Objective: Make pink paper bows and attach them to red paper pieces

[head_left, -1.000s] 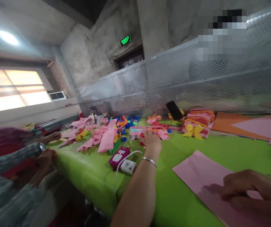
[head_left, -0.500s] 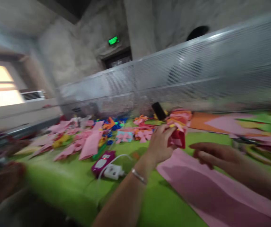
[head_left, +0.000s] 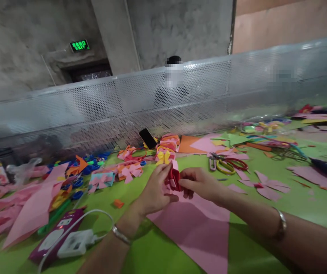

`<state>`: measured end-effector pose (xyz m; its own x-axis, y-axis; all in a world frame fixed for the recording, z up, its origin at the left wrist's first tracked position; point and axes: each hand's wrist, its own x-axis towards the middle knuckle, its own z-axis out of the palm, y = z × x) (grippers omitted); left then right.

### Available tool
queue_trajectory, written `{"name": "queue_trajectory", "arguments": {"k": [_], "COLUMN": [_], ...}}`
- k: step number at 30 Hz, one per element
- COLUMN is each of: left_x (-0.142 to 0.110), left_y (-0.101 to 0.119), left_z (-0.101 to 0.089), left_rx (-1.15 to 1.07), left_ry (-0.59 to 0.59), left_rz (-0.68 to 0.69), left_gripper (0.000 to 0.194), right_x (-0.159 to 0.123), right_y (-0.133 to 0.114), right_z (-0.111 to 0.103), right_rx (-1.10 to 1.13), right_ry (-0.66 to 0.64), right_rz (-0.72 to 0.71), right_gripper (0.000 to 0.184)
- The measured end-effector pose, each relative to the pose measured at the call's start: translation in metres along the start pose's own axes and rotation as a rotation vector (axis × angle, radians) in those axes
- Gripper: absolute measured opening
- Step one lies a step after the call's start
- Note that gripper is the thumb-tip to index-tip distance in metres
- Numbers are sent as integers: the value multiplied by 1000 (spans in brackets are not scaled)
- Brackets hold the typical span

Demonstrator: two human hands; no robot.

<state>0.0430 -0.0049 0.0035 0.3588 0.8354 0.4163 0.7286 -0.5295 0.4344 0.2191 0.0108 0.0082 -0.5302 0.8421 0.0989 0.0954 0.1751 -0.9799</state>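
Note:
My left hand [head_left: 156, 190] and my right hand [head_left: 200, 184] meet above the green table [head_left: 157, 251], both pinching a small red and pink folded paper piece [head_left: 174, 178]. Each wrist wears a silver bangle. Under the hands lies a large pink paper sheet [head_left: 197, 228]. Finished paper bows [head_left: 129, 171] in pink, orange and yellow sit just beyond the hands.
Scissors with yellow and red handles [head_left: 227, 164] lie right of the hands. A purple power strip with a white plug [head_left: 63, 239] sits at the front left. A black phone [head_left: 147, 138] leans on the perforated metal divider [head_left: 237, 87]; a person sits behind it. Paper scraps cover both sides.
My left hand picked the red and pink piece from the far pile and brought it near. My right hand left the pink sheet and joined it. The view swung right.

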Motion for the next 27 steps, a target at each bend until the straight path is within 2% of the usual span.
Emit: {"name": "queue_trajectory", "arguments": {"k": [2,4,7,9,11,13,15,18,21,24,27], "left_x": [2,3,5,4,4,3,1,0,-1,-3,-3], "left_y": [0,0,2,3,4,4,4,4,5,7,10], "left_z": [4,8,11,12,11,9,7,5,3,2,2], "left_rx": [59,127,197,221,227,208,168,117,92,59,37], "left_ry": [29,81,96,101,134,161,174,187,159,107,114], "left_rz": [-15,-10,22,26,26,30,1,-62,-57,-39,-62], "left_gripper": [84,75,63,61,62,66,68,66,64,62,60], "right_x": [1,2,3,3,3,2,1,1,2,2,0], "right_y": [0,2,5,7,8,8,7,6,6,6,6], "right_z": [0,0,1,0,-1,-3,-5,-6,-6,-5,-6], "right_rx": [-14,-38,-110,-170,-238,-327,-404,-431,-382,-379,-425], "right_ry": [14,39,154,251,290,248,175,74,1,19,85], "right_rz": [1,-2,-2,-6,-88,-212,-302,-362,-357,-313,-316], "right_gripper": [11,13,14,22,21,14,21,32,24,15,12]}}
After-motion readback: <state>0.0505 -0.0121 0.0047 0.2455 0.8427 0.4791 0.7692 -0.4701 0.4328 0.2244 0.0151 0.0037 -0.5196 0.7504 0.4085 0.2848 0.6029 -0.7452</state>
